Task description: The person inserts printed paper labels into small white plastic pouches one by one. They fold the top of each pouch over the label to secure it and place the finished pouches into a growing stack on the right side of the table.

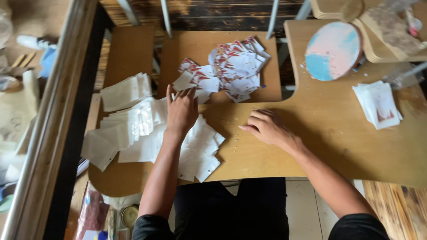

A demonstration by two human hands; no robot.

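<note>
My left hand [181, 110] lies flat, fingers apart, on a spread of clear plastic sleeves [133, 129] covering the left part of the wooden table [320, 133]. Its fingertips almost reach a loose heap of small white cards with red and blue print [231, 69] on a separate board behind. My right hand [266, 126] rests on the bare table to the right, fingers curled loosely, holding nothing.
A second pile of clear sleeves [126, 91] sits at the far left. A small stack of finished packets [378, 103] lies at the right. A round pink and blue disc [332, 51] leans at the back right. A metal rail [53, 115] runs down the left.
</note>
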